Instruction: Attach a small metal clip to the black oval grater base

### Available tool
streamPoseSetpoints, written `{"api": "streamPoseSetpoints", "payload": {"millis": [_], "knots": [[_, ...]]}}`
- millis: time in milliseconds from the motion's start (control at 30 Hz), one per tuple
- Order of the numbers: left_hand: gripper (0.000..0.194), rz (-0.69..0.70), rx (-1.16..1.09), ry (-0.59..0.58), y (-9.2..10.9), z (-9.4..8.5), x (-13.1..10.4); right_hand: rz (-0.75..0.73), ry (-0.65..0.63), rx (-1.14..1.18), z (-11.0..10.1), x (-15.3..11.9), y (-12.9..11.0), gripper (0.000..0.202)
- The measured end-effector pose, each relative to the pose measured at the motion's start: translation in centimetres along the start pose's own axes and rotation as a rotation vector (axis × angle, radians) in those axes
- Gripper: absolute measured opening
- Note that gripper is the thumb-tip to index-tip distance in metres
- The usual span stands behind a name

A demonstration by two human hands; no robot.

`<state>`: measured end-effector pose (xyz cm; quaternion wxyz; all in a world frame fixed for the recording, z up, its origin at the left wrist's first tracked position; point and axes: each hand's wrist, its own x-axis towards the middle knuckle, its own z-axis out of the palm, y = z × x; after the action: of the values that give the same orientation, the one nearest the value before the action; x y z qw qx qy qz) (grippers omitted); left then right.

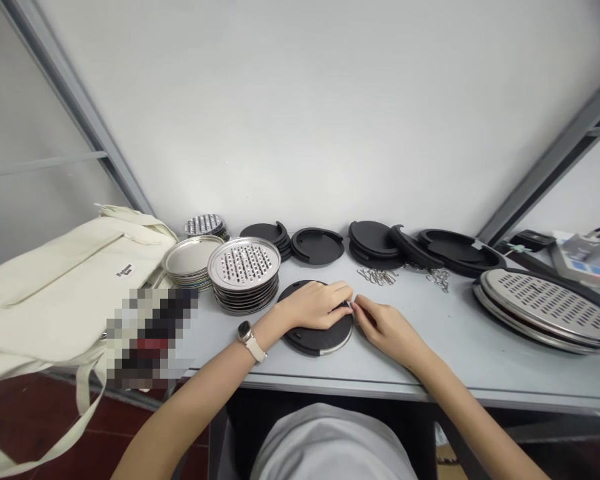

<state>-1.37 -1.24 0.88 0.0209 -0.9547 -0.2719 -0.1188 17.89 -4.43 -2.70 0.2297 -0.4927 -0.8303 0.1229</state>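
A black round plastic holder [300,341] lies flat on the table in front of me, with a strip of silvery metal rim showing at its lower right edge. Across its top rests my left hand [315,305], fingers bent and closed at its right side; a watch is on that wrist. Just beside that edge, my right hand [387,330] has thumb and forefinger pinched together, almost touching the left fingertips. Whatever is between the right fingertips is too small to make out.
Stacked metal grater discs [245,267] and plain metal discs [193,257] stand left. Black holders [317,247] line the wall behind small metal hooks [377,275]. Larger oval graters [550,300] lie right. A cream bag [70,280] sits at far left.
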Motion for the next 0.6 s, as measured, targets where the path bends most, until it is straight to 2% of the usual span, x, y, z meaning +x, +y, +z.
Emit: {"api": "streamPoseSetpoints", "payload": {"millis": [333, 600], "knots": [[0.019, -0.015, 0.015, -0.01, 0.07, 0.01, -0.08, 0.02, 0.038, -0.002, 0.17, 0.03, 0.2, 0.027], [0.024, -0.041, 0.014, 0.031, 0.27, 0.12, 0.03, 0.014, 0.041, 0.02, 0.21, 0.05, 0.3, 0.026]]}}
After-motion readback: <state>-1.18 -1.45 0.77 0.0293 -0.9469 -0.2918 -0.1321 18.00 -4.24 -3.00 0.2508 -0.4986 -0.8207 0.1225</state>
